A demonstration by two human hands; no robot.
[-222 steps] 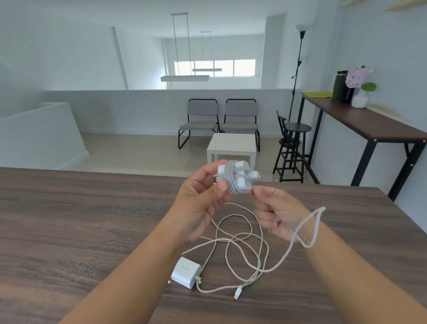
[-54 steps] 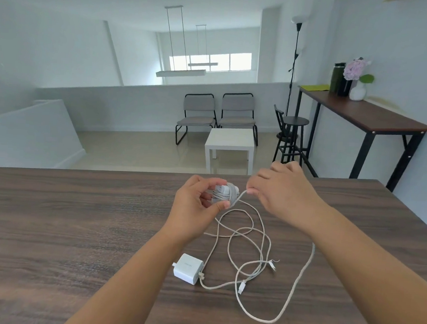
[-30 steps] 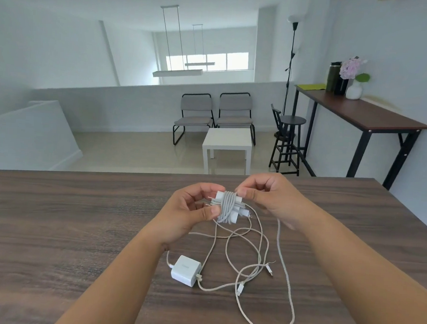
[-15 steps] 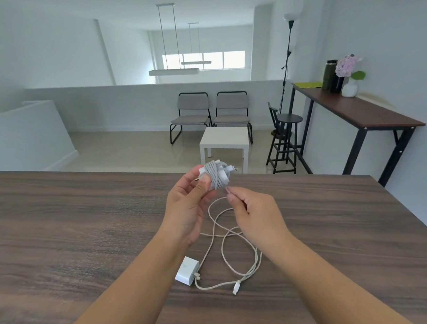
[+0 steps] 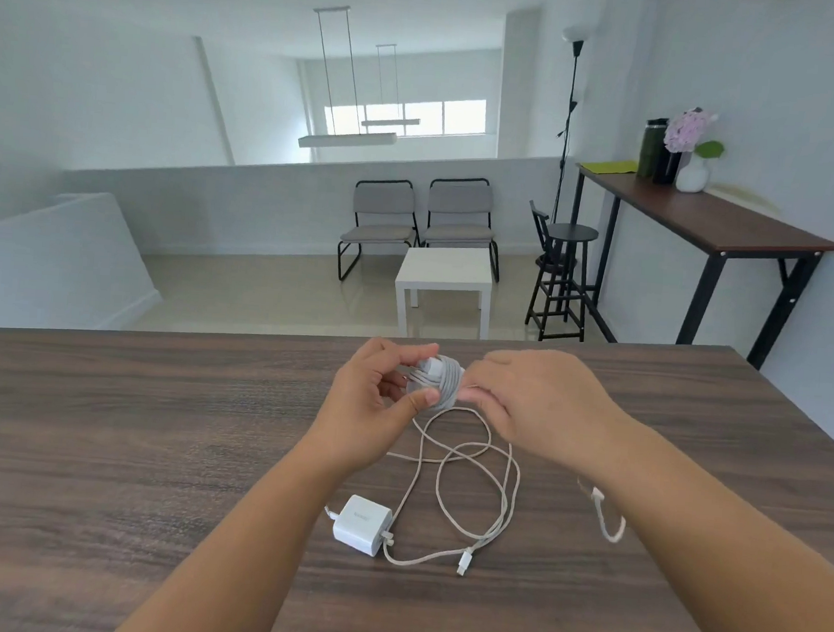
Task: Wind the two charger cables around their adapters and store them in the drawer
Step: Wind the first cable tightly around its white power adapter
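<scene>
White braided cable is wound in many turns around the first adapter (image 5: 437, 379), which is held above the dark wood-grain surface (image 5: 100, 441) near its far edge. Head view: compared with half a second ago, the wound adapter is lower and closer to the surface, and the right hand (image 5: 532, 403) has moved from below the bundle to its right side, back of the hand upward. The cable's free end (image 5: 601, 509), hidden then, now hangs blurred beside the right forearm. The left hand (image 5: 374, 401) pinches the wound adapter between thumb and fingers, thumb on the near face and fingertips over the top. The right hand's fingertips touch the bundle's right side; whether they pinch the cable cannot be told, since the hand hides the contact. The bundle sits directly between the two hands. The second adapter (image 5: 361, 524) lies flat on the surface, below the left wrist and apart from both hands. Its loose cable (image 5: 468, 467) lies in open loops to the right, reaching up under the held bundle, with its connector (image 5: 463, 563) resting just right of the adapter.
</scene>
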